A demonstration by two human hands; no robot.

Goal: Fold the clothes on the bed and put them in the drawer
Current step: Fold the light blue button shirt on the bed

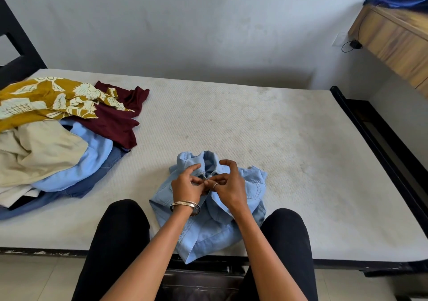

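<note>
Head camera looks down, close over bed (231, 120).

Beneath the left hand (187, 184) and right hand (228, 184), the front placket of the light blue denim jacket (208, 228) is covered, so whatever the fingertips pinch there cannot be made out. Far left of the hands, the heap of mixed-colour clothes (58, 133) runs off the frame's edge. The wooden cabinet (393, 43), up to the right, is cut off too.

You get soft, even daylight with a faint shadow on the wall (231, 34) at twelve o'clock, while wide-angle distortion bends edges and blurs the shelf (393, 43) at two o'clock.
</note>
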